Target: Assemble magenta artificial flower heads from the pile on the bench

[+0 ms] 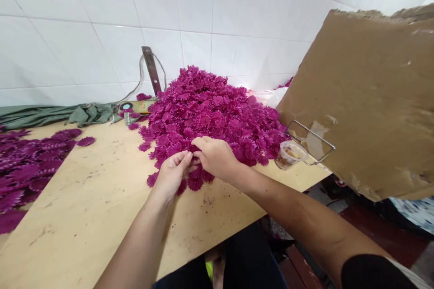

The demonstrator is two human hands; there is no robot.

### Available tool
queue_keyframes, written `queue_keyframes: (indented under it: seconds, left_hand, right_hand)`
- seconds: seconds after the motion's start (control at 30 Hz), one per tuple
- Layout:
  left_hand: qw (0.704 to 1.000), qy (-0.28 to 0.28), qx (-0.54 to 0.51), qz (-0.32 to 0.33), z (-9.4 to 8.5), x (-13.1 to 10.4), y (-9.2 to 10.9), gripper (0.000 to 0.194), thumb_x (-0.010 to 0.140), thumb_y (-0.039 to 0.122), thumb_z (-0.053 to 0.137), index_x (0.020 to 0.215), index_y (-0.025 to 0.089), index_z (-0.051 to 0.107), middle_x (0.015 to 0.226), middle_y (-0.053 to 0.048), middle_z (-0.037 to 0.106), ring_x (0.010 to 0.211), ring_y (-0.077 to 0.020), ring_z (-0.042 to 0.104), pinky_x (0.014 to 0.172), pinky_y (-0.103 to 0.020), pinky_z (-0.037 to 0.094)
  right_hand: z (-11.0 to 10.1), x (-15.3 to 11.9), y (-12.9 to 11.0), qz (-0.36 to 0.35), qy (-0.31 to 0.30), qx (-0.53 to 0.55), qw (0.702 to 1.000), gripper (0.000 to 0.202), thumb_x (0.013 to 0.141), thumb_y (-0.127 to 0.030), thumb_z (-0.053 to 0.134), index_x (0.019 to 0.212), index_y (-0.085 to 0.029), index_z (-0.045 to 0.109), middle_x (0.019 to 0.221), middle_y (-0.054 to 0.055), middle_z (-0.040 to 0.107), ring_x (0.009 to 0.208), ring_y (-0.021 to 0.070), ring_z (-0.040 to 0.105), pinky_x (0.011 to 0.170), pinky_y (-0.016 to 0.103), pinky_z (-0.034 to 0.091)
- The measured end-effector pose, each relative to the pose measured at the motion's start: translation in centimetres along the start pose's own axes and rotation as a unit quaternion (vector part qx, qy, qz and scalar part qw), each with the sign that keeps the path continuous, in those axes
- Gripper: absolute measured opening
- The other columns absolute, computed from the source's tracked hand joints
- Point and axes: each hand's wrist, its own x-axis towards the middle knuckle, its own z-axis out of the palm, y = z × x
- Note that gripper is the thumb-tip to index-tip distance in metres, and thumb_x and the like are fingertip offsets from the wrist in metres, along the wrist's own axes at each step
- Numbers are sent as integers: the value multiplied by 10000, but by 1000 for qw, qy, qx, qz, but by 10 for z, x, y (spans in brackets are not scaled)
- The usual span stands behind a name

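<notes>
At the far left, a loose spread of magenta flower-shaped pieces (44, 162) covers part of the pale desk (98, 189), one piece lying just beside its edge. Behind it, a crumpled green cloth (91, 114) runs along the foot of the white tiled wall (111, 49). Next comes a dark metal bar (151, 70) standing tilted near the wall, a thin cord looped beside it, with a yellowish object (140, 106) bearing a round pale-blue spot low in front. In the middle rises a tall heap of the same magenta pieces (210, 104). At its near edge, the left hand (172, 171) has thumb and fingers drawn close together, and the right hand (215, 156) meets it with curled fingers; whether either grips a piece cannot be told, as the fingers hide what lies between them. Right of the heap, a clear plastic cup (290, 155) stands by a bent wire frame (317, 137), and a large brown cardboard sheet (366, 95) leans at the desk's right end.
</notes>
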Motion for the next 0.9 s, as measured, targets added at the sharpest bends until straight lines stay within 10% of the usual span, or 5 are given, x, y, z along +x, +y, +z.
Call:
queue_keyframes:
  seconds: [0.37, 0.5, 0.67, 0.9]
  left_hand:
    - [993, 80, 52, 68, 1, -2, 0, 282, 500, 375, 722, 613, 149, 596, 508, 11, 585, 491, -101, 514, 498, -216, 415]
    - [994, 82, 45, 48, 1, -3, 5, 285, 488, 369, 724, 598, 154, 572, 526, 8, 587, 454, -84, 478, 446, -202, 375]
    - [992, 101, 40, 64, -1, 4, 1, 349, 483, 425, 722, 506, 166, 489, 433, 35, 499, 392, -58, 382, 391, -185, 278]
    - [995, 69, 26, 66, -4, 3, -1, 436, 471, 505, 734, 534, 167, 466, 449, 56, 463, 420, -57, 373, 419, -186, 277]
  right_hand:
    - [-9, 52, 31, 226, 72, 47, 970, 286, 807, -103, 377, 993, -158, 587, 873, 95, 634, 836, 196, 606, 768, 313, 442]
    - [-20, 48, 38, 140, 107, 128, 976, 439, 720, -50, 496, 1146, -140, 552, 1191, 141, 488, 1095, 222, 487, 936, 360, 381]
    - [-16, 12, 6, 25, 10, 252, 967, 117, 771, -252, 546, 824, -168, 608, 830, 40, 567, 771, 140, 521, 740, 316, 437]
    - [-2, 16, 7, 61, -16, 412, 909, 139, 693, -155, 569, 643, -172, 440, 599, -58, 424, 557, 77, 397, 572, 233, 360]
